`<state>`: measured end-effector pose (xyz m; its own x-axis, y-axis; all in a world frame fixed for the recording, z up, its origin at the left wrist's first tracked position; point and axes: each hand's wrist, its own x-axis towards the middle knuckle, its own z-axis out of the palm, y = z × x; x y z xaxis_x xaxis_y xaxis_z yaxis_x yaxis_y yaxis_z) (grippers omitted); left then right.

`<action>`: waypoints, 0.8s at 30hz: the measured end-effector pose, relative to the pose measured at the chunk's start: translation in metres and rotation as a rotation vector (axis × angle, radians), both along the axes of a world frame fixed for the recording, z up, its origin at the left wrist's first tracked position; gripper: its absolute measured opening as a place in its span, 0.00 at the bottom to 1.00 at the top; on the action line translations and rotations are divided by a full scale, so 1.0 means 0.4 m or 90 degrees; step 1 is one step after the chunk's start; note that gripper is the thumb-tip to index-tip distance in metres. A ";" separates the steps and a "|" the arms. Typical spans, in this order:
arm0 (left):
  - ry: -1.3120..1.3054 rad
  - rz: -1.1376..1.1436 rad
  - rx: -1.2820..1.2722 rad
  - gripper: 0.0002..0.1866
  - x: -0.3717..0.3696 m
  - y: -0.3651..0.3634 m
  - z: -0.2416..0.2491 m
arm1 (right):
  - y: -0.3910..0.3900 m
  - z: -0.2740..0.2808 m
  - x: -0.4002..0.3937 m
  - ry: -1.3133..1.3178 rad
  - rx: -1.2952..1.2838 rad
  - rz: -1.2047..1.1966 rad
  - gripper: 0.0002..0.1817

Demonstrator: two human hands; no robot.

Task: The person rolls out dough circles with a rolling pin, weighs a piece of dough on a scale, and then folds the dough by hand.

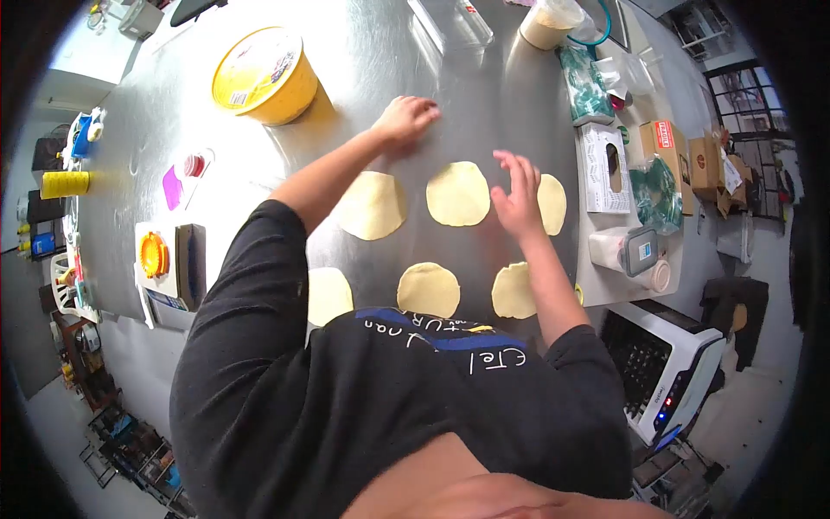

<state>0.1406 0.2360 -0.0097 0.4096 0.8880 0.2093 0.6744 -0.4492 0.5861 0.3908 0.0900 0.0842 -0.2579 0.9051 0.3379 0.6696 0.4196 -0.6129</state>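
Several thin, pale dough discs lie in two rough rows on the steel table [493,112]. My left hand [406,123] hovers above the back row with loosely bent fingers and nothing visible in it. Below it is the left disc of that row [372,208]. My right hand [517,195] is open, fingers raised, between the middle disc [456,194] and the right disc [553,206], overlapping the right one's edge. Closer to my body are another left disc [330,296], a middle disc [429,291] and a right disc [513,292], partly covered by my forearm.
A yellow lidded tub [268,78] stands at the back left. An orange dough press [154,254] sits on a box at left. A clear plastic container [454,26] and a tub of powder [550,24] are at the back. Along the right stand a glove box [603,169] and a lidded container [624,251].
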 end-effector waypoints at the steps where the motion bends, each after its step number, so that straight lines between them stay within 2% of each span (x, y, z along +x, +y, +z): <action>1: -0.213 0.066 -0.288 0.26 -0.017 0.051 -0.049 | 0.043 0.009 -0.012 0.007 0.023 0.006 0.27; 2: -0.319 0.136 -0.324 0.28 -0.045 0.117 -0.106 | 0.087 0.015 -0.024 0.014 0.044 0.011 0.26; 4: -0.411 0.298 -0.314 0.27 -0.047 0.122 0.034 | 0.173 0.031 -0.065 0.026 0.018 0.011 0.25; 5: -0.410 0.299 -0.314 0.27 -0.042 0.130 0.022 | 0.215 0.021 -0.094 0.062 0.016 0.025 0.24; 7: 0.179 0.044 0.032 0.24 -0.009 0.170 -0.013 | 0.304 -0.013 -0.170 0.106 0.037 0.049 0.21; 8: 0.189 0.039 -0.146 0.22 0.047 0.126 0.062 | 0.340 -0.039 -0.212 0.115 0.059 0.059 0.20; 10: 0.159 -0.001 0.228 0.25 0.066 0.159 -0.173 | 0.381 -0.062 -0.288 0.064 -0.021 0.093 0.20; 11: 0.158 -0.001 0.229 0.25 0.069 0.161 -0.179 | 0.393 -0.104 -0.327 0.063 -0.020 0.094 0.20; 12: 0.151 0.001 0.250 0.25 0.072 0.160 -0.180 | 0.404 -0.168 -0.364 -0.021 -0.010 0.045 0.18; 13: 0.145 0.001 0.268 0.26 0.075 0.157 -0.175 | 0.404 -0.181 -0.383 -0.104 -0.003 -0.005 0.17; 14: 0.140 0.002 0.282 0.26 0.078 0.153 -0.175 | 0.407 -0.195 -0.379 -0.103 -0.008 -0.004 0.17; 16: 0.130 0.013 0.302 0.27 0.082 0.131 -0.160 | 0.383 -0.162 -0.374 -0.190 -0.157 0.033 0.17; 18: 0.122 0.021 0.311 0.27 0.084 0.089 -0.135 | 0.374 -0.175 -0.379 -0.161 -0.133 0.012 0.17; 20: 0.110 0.024 0.321 0.28 0.085 0.018 -0.086 | 0.367 -0.127 -0.376 -0.139 -0.146 0.062 0.16; 21: 0.108 0.025 0.310 0.28 0.088 0.007 -0.086 | 0.388 -0.214 -0.389 -0.179 -0.055 0.021 0.16; 24: 0.054 -0.001 0.156 0.29 0.097 0.052 -0.112 | 0.387 -0.205 -0.379 -0.129 -0.080 0.052 0.16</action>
